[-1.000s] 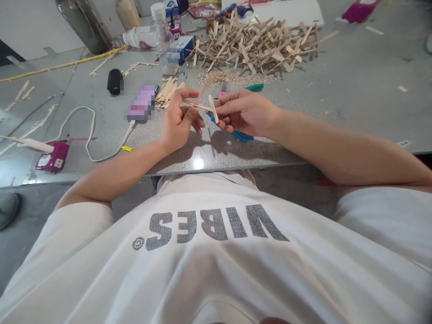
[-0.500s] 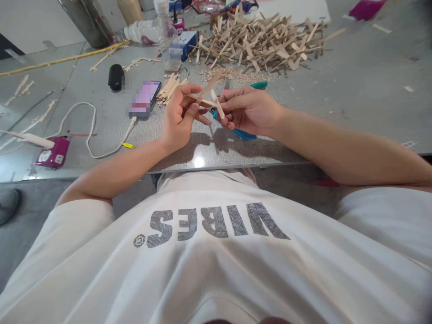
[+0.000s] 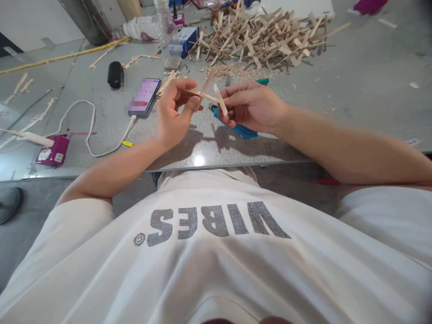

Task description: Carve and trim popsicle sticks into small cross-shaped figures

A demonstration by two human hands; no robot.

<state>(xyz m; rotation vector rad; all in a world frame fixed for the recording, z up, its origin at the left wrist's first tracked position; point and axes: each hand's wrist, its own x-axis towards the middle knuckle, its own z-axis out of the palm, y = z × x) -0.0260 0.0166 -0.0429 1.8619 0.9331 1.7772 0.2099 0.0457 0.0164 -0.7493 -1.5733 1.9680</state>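
Observation:
Both hands are raised over the near side of the table around a small piece made of crossed wooden craft sticks [image 3: 209,96]. My left hand [image 3: 176,110] is closed, thumb and fingers pinching its left end. On the other end is a short crosspiece with rounded tips, gripped in the fingers of my right hand [image 3: 251,105]. A second stick [image 3: 208,80] slants up from the piece near my left fingertips. Beneath my right hand lies a blue-handled tool [image 3: 245,131], partly hidden. A green-handled tool [image 3: 262,82] shows just behind that hand.
A big heap of crossed craft sticks [image 3: 263,38] lies at the back, with wood crumbs [image 3: 236,71] before it. Loose sticks [image 3: 167,83], a phone [image 3: 144,96] on a white cable, a black case [image 3: 115,74], clear bottles [image 3: 167,36] and a magenta adapter [image 3: 53,150] are left.
My left hand has drawn slightly left, its fingers curling in more. The crossed-stick piece has turned a little and shifted slightly right. My right hand keeps its grip.

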